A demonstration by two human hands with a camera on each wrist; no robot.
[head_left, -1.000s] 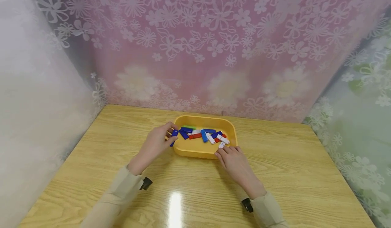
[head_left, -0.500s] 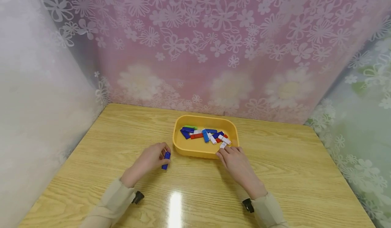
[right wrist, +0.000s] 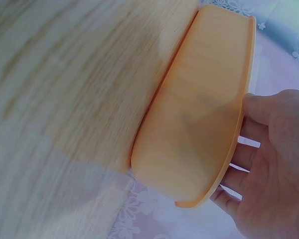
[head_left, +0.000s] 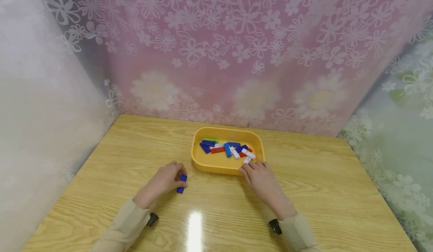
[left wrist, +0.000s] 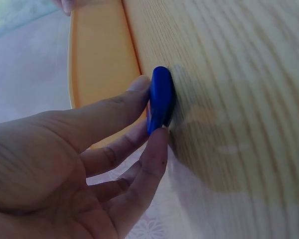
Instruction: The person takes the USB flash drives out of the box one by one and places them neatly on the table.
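Note:
In the head view my left hand (head_left: 165, 178) is just above the table, left of the yellow plastic tray (head_left: 216, 168). It pinches a blue USB flash drive (head_left: 182, 184) between thumb and fingers. Seen from the left wrist, this flash drive (left wrist: 161, 97) is close to or touching the wood; which cannot be told. My right hand (head_left: 264, 182) holds the tray's near right rim, its fingers hooked over the edge. From the right wrist, the outer tray wall (right wrist: 199, 114) faces the camera and the fingertips are hidden behind the rim.
Inside the tray lie several similar sticks, among them a red one (head_left: 217, 150), a light blue one (head_left: 227, 150), a white one (head_left: 248, 154) and a green one (head_left: 211, 140). The wooden table (head_left: 321, 192) ends at a pink flowered curtain (head_left: 216, 75).
My left hand has carried the blue flash drive from the tray's left edge down and leftward to the table's surface. My right hand has stayed on the rim.

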